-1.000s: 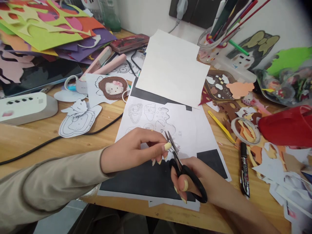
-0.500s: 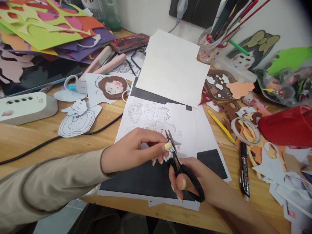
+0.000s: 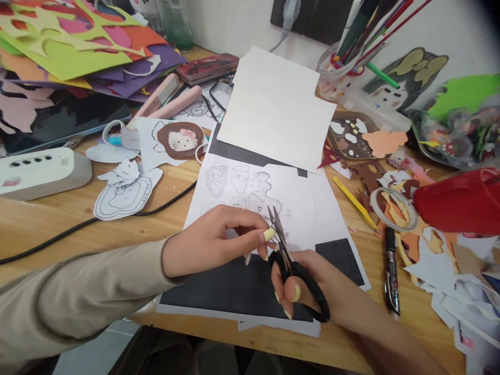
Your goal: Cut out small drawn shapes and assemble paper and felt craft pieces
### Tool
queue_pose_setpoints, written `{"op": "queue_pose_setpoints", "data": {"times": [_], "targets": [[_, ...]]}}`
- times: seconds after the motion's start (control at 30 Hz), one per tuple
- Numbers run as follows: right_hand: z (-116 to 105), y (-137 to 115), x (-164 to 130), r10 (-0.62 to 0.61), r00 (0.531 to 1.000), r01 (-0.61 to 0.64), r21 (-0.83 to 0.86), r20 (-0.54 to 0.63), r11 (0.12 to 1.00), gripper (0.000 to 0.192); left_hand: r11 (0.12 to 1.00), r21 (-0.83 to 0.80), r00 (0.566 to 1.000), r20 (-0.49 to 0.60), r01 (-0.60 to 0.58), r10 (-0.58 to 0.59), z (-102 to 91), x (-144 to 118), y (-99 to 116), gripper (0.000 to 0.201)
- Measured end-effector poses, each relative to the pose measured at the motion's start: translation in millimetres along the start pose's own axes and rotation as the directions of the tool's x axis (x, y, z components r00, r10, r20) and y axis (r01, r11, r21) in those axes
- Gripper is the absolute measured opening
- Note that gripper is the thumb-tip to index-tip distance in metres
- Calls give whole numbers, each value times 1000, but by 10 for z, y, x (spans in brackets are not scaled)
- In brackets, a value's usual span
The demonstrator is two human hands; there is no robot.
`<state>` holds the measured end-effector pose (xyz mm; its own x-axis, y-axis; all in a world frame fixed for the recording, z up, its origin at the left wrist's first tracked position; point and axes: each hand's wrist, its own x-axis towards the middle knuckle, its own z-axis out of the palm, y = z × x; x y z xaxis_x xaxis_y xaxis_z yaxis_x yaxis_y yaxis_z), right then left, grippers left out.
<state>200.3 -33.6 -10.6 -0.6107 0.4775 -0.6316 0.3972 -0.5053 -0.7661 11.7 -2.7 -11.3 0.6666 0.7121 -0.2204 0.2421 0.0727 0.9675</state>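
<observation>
Black-handled scissors [image 3: 291, 265]: lower centre of frame, blades slightly parted and pointing up-frame; right hand [image 3: 312, 286] closed through the handle loops. Small paper cutout [image 3: 282, 234]: at the blades, pinched between thumb and fingertips of the left hand [image 3: 211, 242], just left of the scissors. Printed sheet [image 3: 304, 203]: beneath both hands, lying on black paper [image 3: 230, 286] on the tabletop [image 3: 39, 219]. Clear cup [image 3: 336, 67]: upper right, holding pens and pencils. Black marker [image 3: 390, 271]: right of the hands. Tape roll [image 3: 392, 208]: above the marker.

Paper scrap [image 3: 282, 235] (behind scissors [image 3: 291, 271]) unclear
</observation>
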Motion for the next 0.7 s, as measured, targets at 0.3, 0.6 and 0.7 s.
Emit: {"op": "queue_pose_setpoints", "data": {"times": [0.3, 0.6, 0.7], "targets": [[5, -26, -1, -14, 999, 12, -25, -41, 1000, 30, 999, -39, 996, -85, 0, -4, 19, 8, -31, 14], [-15, -43, -22, -12, 1000, 10, -93, -20, 996, 34, 998, -61, 990, -141, -14, 5, 11, -7, -17, 20], [-20, -58, -34, -40, 999, 37, -119, -22, 992, 37, 998, -60, 990, -141, -14, 6, 13, -13, -18, 21]]}}
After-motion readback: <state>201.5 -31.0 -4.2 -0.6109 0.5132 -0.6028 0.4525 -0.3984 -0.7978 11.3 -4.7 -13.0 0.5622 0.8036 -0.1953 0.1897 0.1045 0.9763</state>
